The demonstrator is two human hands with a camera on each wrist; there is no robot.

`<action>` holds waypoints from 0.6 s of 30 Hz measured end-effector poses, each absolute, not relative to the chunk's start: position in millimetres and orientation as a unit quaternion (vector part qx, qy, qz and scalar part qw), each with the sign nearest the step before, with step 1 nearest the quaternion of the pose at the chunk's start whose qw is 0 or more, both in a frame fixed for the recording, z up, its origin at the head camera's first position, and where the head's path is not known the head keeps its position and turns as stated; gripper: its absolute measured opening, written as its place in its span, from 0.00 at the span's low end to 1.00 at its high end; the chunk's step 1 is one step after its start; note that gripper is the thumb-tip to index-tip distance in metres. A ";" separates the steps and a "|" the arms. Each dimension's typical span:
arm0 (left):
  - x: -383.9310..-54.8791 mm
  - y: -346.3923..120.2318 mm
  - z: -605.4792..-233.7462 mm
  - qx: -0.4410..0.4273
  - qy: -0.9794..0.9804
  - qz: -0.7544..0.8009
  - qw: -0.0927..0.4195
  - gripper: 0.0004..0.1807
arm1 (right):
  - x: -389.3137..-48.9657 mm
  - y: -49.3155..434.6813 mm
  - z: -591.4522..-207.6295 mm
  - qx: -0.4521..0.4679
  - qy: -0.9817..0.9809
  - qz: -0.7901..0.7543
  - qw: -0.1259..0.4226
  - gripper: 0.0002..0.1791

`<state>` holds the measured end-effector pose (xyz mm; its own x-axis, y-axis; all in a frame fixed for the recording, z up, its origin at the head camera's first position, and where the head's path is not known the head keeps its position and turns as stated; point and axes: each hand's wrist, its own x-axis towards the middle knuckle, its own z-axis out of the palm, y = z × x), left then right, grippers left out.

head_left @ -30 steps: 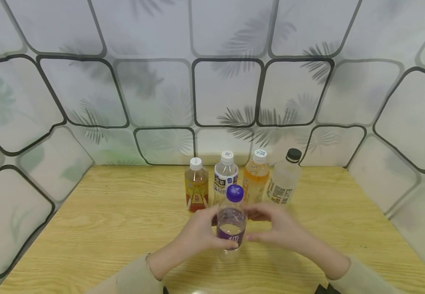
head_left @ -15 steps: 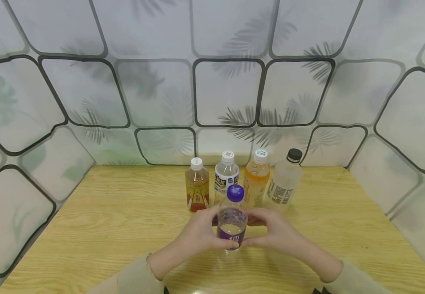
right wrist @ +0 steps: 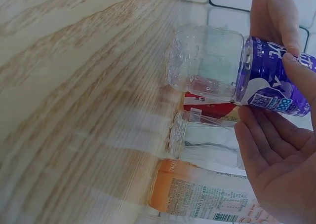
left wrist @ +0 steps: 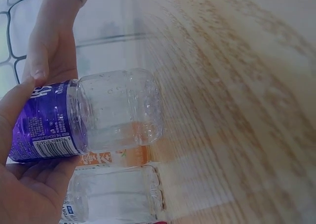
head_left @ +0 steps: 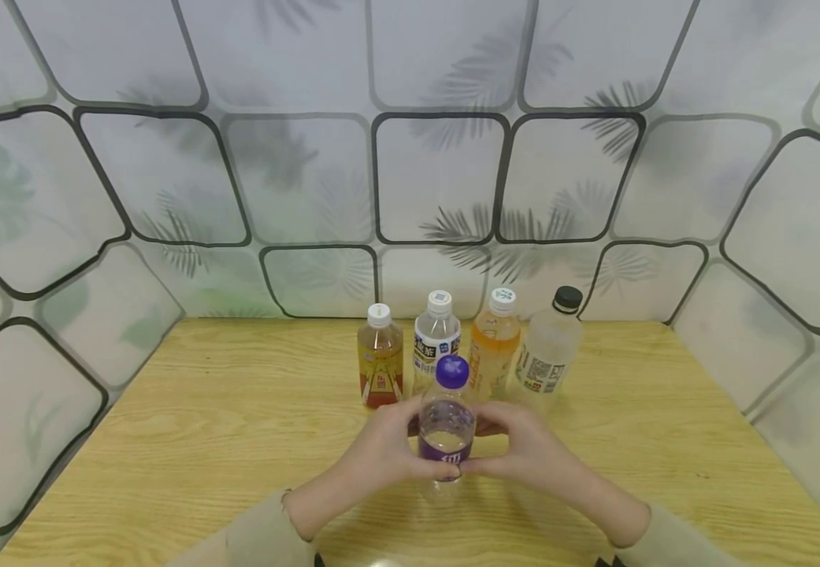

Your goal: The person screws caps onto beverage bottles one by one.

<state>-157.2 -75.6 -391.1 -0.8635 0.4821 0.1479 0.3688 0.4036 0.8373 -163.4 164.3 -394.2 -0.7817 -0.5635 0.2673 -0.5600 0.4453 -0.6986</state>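
Note:
A clear plastic drink bottle [head_left: 447,421] with a purple cap and purple label stands upright between both hands, its base right at the wooden table. My left hand [head_left: 387,449] grips it from the left, thumb across the front of the label. From the right, my right hand [head_left: 523,445] holds the same bottle, fingers behind it. Both thumb tips meet at the label, as the left wrist view shows with the right hand [left wrist: 54,51] beyond the bottle [left wrist: 121,108]. In the right wrist view, the curved fingers [right wrist: 261,140] lie along the label's side.
Behind the held bottle, several bottles line up: an amber one with a white cap [head_left: 380,362], a clear white-capped one [head_left: 436,346], an orange one [head_left: 495,346], and a black-capped one [head_left: 547,354]. A patterned backdrop [head_left: 438,181] encloses the wooden table [head_left: 254,394].
My right hand has moved slightly left and closed in on the bottle, its thumb now against the label near the left thumb. The left hand and bottle have hardly moved.

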 end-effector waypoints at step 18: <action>-153.0 -76.2 -380.5 0.247 0.886 0.390 0.052 0.40 | -161.7 164.2 -393.2 -0.353 0.855 -0.379 -0.027 0.26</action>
<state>-153.0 -76.2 -380.5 -0.8724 0.4784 0.1002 0.3970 0.5740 0.7162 -161.7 164.2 -393.2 -0.7499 -0.5823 0.3141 -0.6239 0.4643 -0.6287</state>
